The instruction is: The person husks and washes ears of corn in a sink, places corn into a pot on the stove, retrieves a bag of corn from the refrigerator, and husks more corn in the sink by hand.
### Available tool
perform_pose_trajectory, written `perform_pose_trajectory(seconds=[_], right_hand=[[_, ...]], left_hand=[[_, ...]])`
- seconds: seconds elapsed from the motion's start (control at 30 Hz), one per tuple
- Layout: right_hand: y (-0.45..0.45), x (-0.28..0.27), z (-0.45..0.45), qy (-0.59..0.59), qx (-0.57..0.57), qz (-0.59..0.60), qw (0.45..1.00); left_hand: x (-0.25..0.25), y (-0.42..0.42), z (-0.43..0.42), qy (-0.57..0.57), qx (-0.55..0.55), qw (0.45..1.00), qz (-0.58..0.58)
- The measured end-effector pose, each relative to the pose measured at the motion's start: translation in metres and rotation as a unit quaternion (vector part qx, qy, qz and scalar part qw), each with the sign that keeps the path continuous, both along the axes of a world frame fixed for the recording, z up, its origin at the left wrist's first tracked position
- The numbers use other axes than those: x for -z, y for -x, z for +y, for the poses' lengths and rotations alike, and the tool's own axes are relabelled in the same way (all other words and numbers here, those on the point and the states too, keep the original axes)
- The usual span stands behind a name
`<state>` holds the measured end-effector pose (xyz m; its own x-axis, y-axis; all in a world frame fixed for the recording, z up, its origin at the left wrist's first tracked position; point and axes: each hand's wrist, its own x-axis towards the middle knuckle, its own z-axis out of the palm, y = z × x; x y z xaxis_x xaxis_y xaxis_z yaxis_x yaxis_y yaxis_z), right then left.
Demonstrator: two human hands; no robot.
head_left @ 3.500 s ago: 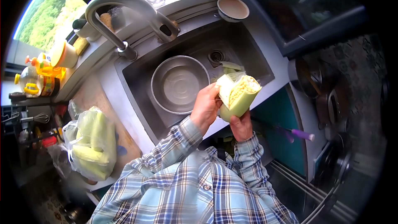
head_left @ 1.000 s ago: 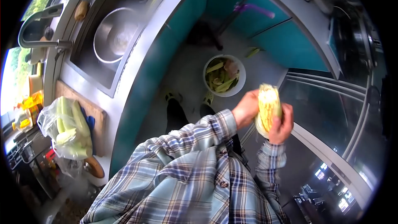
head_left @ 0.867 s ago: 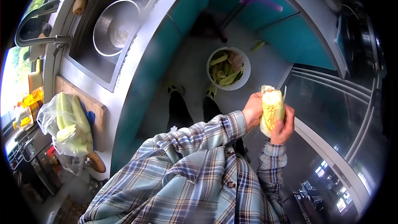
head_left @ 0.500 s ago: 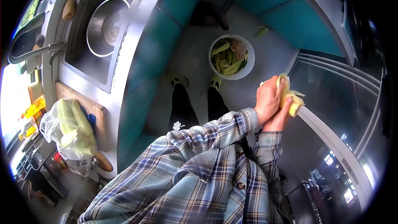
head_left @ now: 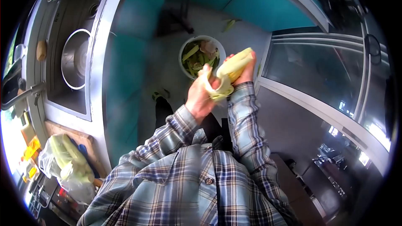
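An ear of corn (head_left: pixel 237 63), partly husked, is held up in front of me, its pale green leaves partly pulled away and some yellow kernels showing. My right hand (head_left: pixel 250 68) is wrapped around it from the far right side. Closed on the loosened husk (head_left: pixel 222 91) at the lower end is my left hand (head_left: pixel 200 97). Just beyond the hands, a white bucket (head_left: pixel 181 58) on the floor contains green husks (head_left: pixel 193 58) and something pinkish. The ear partly covers the bucket's right side.
A plastic bag of corn (head_left: pixel 69 161) rests by a wooden board (head_left: pixel 97 144) on the left counter. Farther up are a metal pot (head_left: pixel 69 60) in the sink and a faucet (head_left: pixel 29 94). A husk scrap (head_left: pixel 229 25) lies on the floor. Glass sliding panels (head_left: pixel 314 65) stand at right.
Both hands and the corn have moved left, closer to the bucket. The hands have drawn apart, and a husk leaf is now pulled down from the ear. My view has shifted right.
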<state>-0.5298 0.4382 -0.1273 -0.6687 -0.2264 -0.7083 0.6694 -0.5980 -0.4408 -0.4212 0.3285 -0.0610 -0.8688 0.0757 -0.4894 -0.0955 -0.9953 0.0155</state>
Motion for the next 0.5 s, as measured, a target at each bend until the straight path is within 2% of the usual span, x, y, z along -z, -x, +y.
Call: perform_pose_trajectory(seconds=[0.07, 0.13, 0.17, 0.2, 0.23, 0.27, 0.33, 0.37, 0.4, 0.43, 0.47, 0.5], right_hand=[[-0.004, -0.009, -0.014, -0.009, 0.03, 0.08, 0.996], [0.003, -0.034, -0.016, -0.01, 0.019, 0.111, 0.994], [0.005, -0.047, -0.016, -0.023, -0.002, 0.159, 0.987], [0.005, -0.052, -0.017, -0.064, -0.008, 0.213, 0.975], [0.008, -0.057, -0.018, -0.105, -0.013, 0.269, 0.957], [0.012, -0.063, -0.019, -0.144, -0.018, 0.326, 0.934], [0.013, -0.073, -0.019, -0.154, -0.054, 0.372, 0.914], [0.014, -0.075, -0.02, -0.175, -0.061, 0.397, 0.899], [0.014, -0.077, -0.021, -0.197, -0.069, 0.42, 0.883], [0.011, -0.089, -0.023, -0.218, -0.106, 0.44, 0.865], [0.01, -0.089, -0.022, -0.202, -0.142, 0.418, 0.874], [0.009, -0.089, -0.025, -0.199, -0.121, 0.401, 0.886]], left_hand=[[0.014, -0.007, -0.008, 0.021, 0.01, 0.999, 0.038], [0.022, -0.002, -0.004, 0.064, 0.011, 0.994, -0.087], [0.022, 0.003, -0.001, 0.113, 0.031, 0.981, -0.154], [0.043, 0.003, 0.002, 0.199, 0.03, 0.975, -0.089], [0.038, 0.011, 0.002, 0.282, 0.024, 0.955, -0.091], [0.028, 0.022, 0.002, 0.364, 0.016, 0.927, -0.092], [0.015, 0.044, -0.01, 0.547, 0.012, 0.837, 0.0], [0.004, 0.053, -0.011, 0.546, -0.012, 0.834, 0.072], [-0.011, 0.058, -0.009, 0.552, 0.014, 0.829, 0.087], [-0.028, 0.063, -0.011, 0.673, 0.038, 0.732, 0.098], [-0.038, 0.065, -0.013, 0.776, 0.062, 0.618, 0.106], [-0.039, 0.067, -0.011, 0.769, 0.05, 0.628, 0.103]])
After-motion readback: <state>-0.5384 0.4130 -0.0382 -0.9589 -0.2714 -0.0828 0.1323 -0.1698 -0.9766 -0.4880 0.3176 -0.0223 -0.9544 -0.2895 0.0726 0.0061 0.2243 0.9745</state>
